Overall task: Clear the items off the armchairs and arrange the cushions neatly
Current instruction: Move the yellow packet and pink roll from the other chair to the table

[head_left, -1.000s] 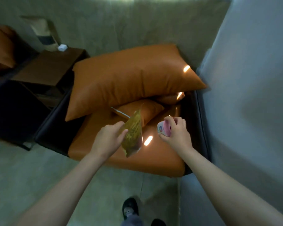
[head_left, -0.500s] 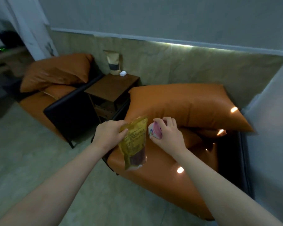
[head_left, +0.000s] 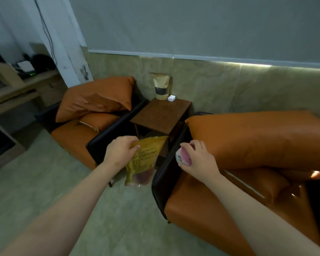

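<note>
Shifted leftward since before, left grip [head_left: 121, 154] pinched yellow pouch [head_left: 144, 163], print illegible; right grip [head_left: 199, 159] clasped half-hidden pink container [head_left: 184, 157].

Yellow pouch [head_left: 145, 157], in my left hand [head_left: 119, 154]: crinkled glossy plastic film, printed, clear near the bottom.
Pink tub [head_left: 183, 157], in my right hand [head_left: 199, 161]: smooth and shiny, looks like plastic.
Back cushion [head_left: 257, 141], right of frame: orange leather-look cover, smooth with a soft sheen.
Seat cushion [head_left: 201, 215], lower right: same orange cover, glossier.
Armchair side panel [head_left: 164, 182], centre: black, smooth, dull sheen.
Far cushions [head_left: 96, 97], left of centre: orange, creased, less shiny.
Side table [head_left: 161, 115], centre: dark brown wood, matt, faintly mottled.
Stand-up bag [head_left: 162, 85]: matt brown kraft paper with a dark band.
Small box [head_left: 171, 98]: white, smooth; material unclear.
Floor [head_left: 44, 182]: pale greenish tiles, smooth, low sheen.
Lower wall [head_left: 220, 85]: beige, marbled stone look, smooth.
</note>
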### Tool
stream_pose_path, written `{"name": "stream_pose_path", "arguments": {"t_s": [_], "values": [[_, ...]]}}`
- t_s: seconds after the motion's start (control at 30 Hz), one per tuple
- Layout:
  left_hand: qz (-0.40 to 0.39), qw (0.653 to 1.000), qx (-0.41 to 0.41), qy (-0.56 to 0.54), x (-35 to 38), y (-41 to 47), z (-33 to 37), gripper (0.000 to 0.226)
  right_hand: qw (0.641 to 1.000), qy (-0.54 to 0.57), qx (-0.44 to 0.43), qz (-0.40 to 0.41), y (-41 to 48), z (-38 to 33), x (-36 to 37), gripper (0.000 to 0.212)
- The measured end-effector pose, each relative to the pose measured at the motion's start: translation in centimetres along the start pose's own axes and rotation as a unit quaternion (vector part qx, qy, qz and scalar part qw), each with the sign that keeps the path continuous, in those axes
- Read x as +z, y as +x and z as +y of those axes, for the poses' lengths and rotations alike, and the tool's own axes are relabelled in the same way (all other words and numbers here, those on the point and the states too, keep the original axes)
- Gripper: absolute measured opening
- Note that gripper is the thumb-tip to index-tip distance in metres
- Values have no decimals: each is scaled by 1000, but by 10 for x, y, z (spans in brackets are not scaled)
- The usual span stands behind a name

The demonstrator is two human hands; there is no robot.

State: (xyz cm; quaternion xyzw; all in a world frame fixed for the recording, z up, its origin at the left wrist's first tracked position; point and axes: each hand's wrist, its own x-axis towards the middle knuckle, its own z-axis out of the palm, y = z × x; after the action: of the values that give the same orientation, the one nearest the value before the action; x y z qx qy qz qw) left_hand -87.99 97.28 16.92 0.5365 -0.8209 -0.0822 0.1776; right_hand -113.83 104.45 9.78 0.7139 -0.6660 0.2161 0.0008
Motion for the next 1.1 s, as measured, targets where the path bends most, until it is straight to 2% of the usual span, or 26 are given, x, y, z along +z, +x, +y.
{"name": "stream_pose_path", "arguments": {"t_s": [0.37,0.43,0.5,0.6,0.77,0.9,0.97,1.1], "values": [[23,985,-116,-129,-24,92,-118,14,998,4,5,-57,160,-37,76,64],[24,984,-121,-128,-30,119,-136,1,998,8,-2,-63,195,-41,88,64],[33,986,-125,-104,-38,146,-150,20,998,6,-11,-69,227,-44,96,63],[58,984,-134,-102,-46,190,-175,27,998,6,-15,-63,279,-43,103,63],[72,975,-140,-158,-35,254,-216,4,998,2,10,-68,338,-39,129,65],[55,970,-148,-184,-16,306,-250,8,995,-12,49,-89,375,-35,162,67],[30,970,-132,-204,-11,338,-270,22,993,-18,81,-81,397,-32,177,67],[-17,986,-23,-164,-3,410,-296,13,987,-26,151,-45,438,-33,196,67]]}}
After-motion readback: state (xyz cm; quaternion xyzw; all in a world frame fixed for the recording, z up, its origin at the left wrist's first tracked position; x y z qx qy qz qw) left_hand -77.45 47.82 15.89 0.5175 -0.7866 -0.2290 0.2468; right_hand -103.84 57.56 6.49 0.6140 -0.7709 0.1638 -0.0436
